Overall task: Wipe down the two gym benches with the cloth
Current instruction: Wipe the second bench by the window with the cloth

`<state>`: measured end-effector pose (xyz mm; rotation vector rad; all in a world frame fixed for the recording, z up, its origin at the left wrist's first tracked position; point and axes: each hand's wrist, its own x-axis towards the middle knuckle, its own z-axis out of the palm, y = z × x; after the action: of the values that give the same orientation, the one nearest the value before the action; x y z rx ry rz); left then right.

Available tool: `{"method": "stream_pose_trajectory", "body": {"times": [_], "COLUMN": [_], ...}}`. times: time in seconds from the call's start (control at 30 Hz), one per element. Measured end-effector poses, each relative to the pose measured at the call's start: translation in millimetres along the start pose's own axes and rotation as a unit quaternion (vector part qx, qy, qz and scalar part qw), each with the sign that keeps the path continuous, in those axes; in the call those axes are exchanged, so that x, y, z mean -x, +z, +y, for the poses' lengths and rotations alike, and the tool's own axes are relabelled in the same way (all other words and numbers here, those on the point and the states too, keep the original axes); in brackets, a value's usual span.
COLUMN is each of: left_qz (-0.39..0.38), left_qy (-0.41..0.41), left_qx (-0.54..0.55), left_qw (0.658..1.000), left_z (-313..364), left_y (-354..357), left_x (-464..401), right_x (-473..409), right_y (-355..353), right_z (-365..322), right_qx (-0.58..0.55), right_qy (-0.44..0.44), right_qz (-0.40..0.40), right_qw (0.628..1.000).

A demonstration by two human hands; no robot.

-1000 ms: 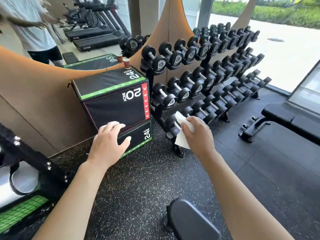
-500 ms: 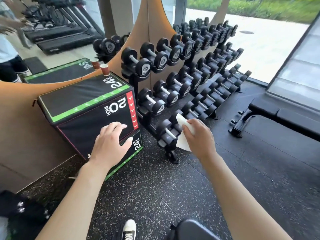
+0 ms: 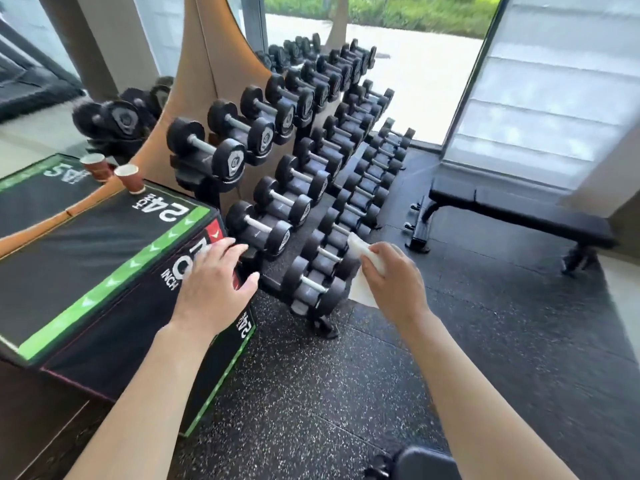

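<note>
Two bare hands reach out over the speckled rubber floor (image 3: 311, 393). A black padded edge (image 3: 426, 462), possibly one bench, shows nearest. The left hand (image 3: 211, 285) hovers spread and empty by the plyo box (image 3: 86, 271), likely for balance. The right hand (image 3: 391, 275) clutches the white cloth (image 3: 363, 289), ready for wiping. Beyond stands the dumbbell rack (image 3: 294, 168); farther right, the flat bench (image 3: 519, 213) waits unwiped.

A paper cup (image 3: 129, 177) stands on the plyo box (image 3: 86, 258), left of the dumbbell rack (image 3: 311, 174); a bench (image 3: 519, 209) lies right.
</note>
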<state>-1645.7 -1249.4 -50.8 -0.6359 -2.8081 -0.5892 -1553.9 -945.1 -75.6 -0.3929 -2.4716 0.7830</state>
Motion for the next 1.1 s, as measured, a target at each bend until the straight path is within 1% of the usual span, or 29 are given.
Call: {"method": "stream_pose_trajectory", "body": {"times": [0.2, 0.57, 0.77, 0.93, 1.1], "left_qz": [-0.007, -0.037, -0.033, -0.049, -0.071], "left_qy": [0.053, 0.098, 0.129, 0.154, 0.178], "left_qx": [0.043, 0.062, 0.055, 0.050, 0.067], "left_qw": [0.998, 0.993, 0.990, 0.986, 0.979], "left_z": [5, 47, 99, 162, 225], "left_y": [18, 71, 106, 145, 188], "left_x": [-46, -136, -222, -295, -348], "right_x": [-20, -73, -142, -203, -238], "right_y": [-14, -20, -26, -44, -72], "right_z": [13, 73, 135, 199, 262], "right_qx": [0.035, 0.040, 0.021, 0.014, 0.022], "right_qy": [0.028, 0.074, 0.105, 0.123, 0.144], "right_qz": [0.024, 0.075, 0.103, 0.116, 0.133], "right_qw": [0.999, 0.994, 0.989, 0.986, 0.980]}}
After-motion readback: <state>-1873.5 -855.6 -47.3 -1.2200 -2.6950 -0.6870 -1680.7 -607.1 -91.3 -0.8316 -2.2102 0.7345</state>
